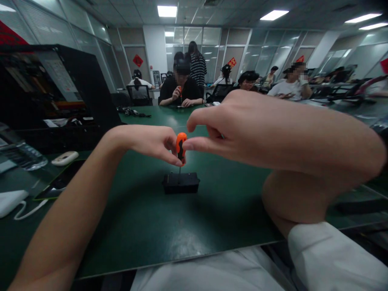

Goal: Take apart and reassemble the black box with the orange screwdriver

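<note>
An orange and black screwdriver (181, 145) stands upright, its thin metal shaft reaching down to the top of a small black box (181, 184) on the green table. Fingers of my left hand (148, 141) are closed around the lower part of the handle from the left side. From the right comes my right hand (242, 125), thumb tip at the handle's edge and index finger raised apart from it near the handle's top. Whether that thumb presses on the handle I cannot tell. The shaft's tip is hard to make out against the box.
On the left stand an open black computer case (81, 89), a water bottle (24, 153), a white mouse (65, 158) and a white charger (12, 202) with its cable. Across the green table (169, 234) a person in black (169, 91) holds another orange screwdriver.
</note>
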A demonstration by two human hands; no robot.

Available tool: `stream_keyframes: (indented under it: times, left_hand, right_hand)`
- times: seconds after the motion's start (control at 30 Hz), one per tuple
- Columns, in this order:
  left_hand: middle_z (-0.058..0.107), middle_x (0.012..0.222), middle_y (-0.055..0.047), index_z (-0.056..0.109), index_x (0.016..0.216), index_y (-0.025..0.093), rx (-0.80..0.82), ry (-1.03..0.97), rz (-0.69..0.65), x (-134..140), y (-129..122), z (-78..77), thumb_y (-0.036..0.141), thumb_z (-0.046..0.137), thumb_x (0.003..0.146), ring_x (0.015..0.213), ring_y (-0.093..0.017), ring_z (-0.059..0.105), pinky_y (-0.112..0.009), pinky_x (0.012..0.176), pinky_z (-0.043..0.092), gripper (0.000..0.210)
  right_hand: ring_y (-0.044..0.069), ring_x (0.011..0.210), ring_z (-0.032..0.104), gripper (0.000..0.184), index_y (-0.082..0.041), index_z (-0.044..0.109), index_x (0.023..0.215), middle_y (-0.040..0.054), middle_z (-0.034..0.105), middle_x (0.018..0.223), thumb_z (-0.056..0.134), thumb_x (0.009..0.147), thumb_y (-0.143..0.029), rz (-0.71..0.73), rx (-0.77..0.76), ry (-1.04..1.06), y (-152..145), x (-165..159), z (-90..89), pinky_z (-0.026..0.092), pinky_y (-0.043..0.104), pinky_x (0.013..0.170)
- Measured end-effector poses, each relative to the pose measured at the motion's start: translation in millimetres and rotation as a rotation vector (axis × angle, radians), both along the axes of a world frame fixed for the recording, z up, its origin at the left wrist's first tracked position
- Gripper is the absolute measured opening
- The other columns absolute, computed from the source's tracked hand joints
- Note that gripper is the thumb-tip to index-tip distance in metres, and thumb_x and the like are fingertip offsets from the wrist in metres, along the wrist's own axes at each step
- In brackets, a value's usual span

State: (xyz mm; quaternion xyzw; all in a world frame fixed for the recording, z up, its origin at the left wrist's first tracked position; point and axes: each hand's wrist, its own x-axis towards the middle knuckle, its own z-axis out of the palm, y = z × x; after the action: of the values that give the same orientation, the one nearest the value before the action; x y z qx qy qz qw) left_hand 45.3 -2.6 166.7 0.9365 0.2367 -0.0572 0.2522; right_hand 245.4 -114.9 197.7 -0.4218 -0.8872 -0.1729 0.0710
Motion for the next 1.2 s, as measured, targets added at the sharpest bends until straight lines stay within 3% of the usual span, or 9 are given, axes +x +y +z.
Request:
stream_keyframes:
  times: [0.1,0.27,0.43,0.57,0.67,0.77,0.93,1.07,1.2]
  left_hand:
    - [0.080,0.106,-0.004,0.079,0.110,0.017,-0.046,0.076,-0.022,0,3,-1.0,0.033,0.070,0.089,0.096,-0.021,0.071,-0.021,0.082,0.050,0.028]
    - [0.080,0.104,-0.003,0.079,0.106,0.019,-0.068,0.062,-0.020,-2,4,-1.0,0.034,0.072,0.088,0.096,-0.020,0.072,-0.020,0.082,0.050,0.025]
    - [0.079,0.109,-0.003,0.078,0.107,0.019,-0.060,0.061,0.003,0,-3,0.0,0.032,0.075,0.086,0.101,-0.020,0.071,-0.021,0.088,0.049,0.025]
    - [0.077,0.117,-0.003,0.075,0.116,0.021,-0.057,0.078,0.006,2,-6,-0.2,0.032,0.074,0.087,0.107,-0.021,0.069,-0.022,0.092,0.049,0.031]
    - [0.077,0.114,-0.004,0.076,0.113,0.020,-0.101,0.063,-0.015,4,-5,-2.5,0.032,0.074,0.087,0.105,-0.021,0.070,-0.022,0.091,0.049,0.028]
    - [0.078,0.106,-0.004,0.077,0.104,0.019,-0.126,0.028,-0.005,6,-4,-5.5,0.031,0.075,0.085,0.101,-0.021,0.070,-0.022,0.088,0.049,0.023]
    - [0.078,0.107,-0.002,0.077,0.101,0.019,-0.154,-0.023,0.004,4,-3,-5.7,0.031,0.078,0.083,0.104,-0.022,0.069,-0.024,0.091,0.049,0.022]
    - [0.078,0.115,-0.006,0.075,0.109,0.011,-0.227,-0.047,-0.048,-1,-4,-3.1,0.029,0.077,0.087,0.107,-0.022,0.068,-0.029,0.098,0.049,0.028]
    - [0.080,0.104,-0.004,0.077,0.102,0.008,-0.168,-0.081,-0.072,2,-5,-3.1,0.016,0.076,0.084,0.096,-0.021,0.069,-0.026,0.090,0.051,0.019]
  right_hand:
    - [0.017,0.074,0.064,0.050,-0.016,0.072,0.090,0.0029,0.062,0.066,0.050,0.099,-0.060,0.025,-0.054,0.032,14,9,-2.3,0.038,0.026,0.064]
    - [0.016,0.075,0.064,0.052,-0.015,0.072,0.092,0.0028,0.064,0.072,0.048,0.100,-0.060,0.081,-0.119,0.004,26,0,-10.0,0.038,0.025,0.065]
    - [0.012,0.075,0.062,0.037,-0.016,0.073,0.094,0.0015,0.069,0.081,0.048,0.103,-0.042,0.194,-0.152,0.024,36,-7,-6.0,0.039,0.026,0.070]
    - [0.007,0.078,0.061,0.034,-0.018,0.073,0.106,-0.0032,0.071,0.092,0.041,0.103,-0.028,0.300,-0.238,0.026,40,-3,-1.7,0.040,0.024,0.072]
    - [0.009,0.083,0.063,0.026,-0.021,0.072,0.113,-0.0028,0.073,0.098,0.050,0.099,-0.023,0.345,-0.325,0.036,39,-1,-1.2,0.041,0.023,0.071]
    - [0.011,0.077,0.062,0.019,-0.019,0.073,0.108,-0.0005,0.072,0.092,0.060,0.096,-0.026,0.349,-0.308,0.016,40,-4,-2.6,0.040,0.024,0.067]
    - [0.008,0.067,0.055,0.020,-0.019,0.074,0.091,-0.0022,0.070,0.078,0.055,0.096,-0.018,0.412,-0.321,-0.012,43,-8,-2.4,0.038,0.025,0.068]
    - [0.008,0.073,0.055,0.018,-0.021,0.075,0.094,-0.0029,0.072,0.088,0.058,0.093,-0.012,0.463,-0.352,-0.026,38,-5,-2.1,0.037,0.023,0.068]
    - [0.005,0.063,0.048,0.018,-0.018,0.077,0.091,-0.0040,0.067,0.078,0.059,0.092,-0.017,0.401,-0.339,-0.040,32,-8,-8.9,0.033,0.023,0.061]
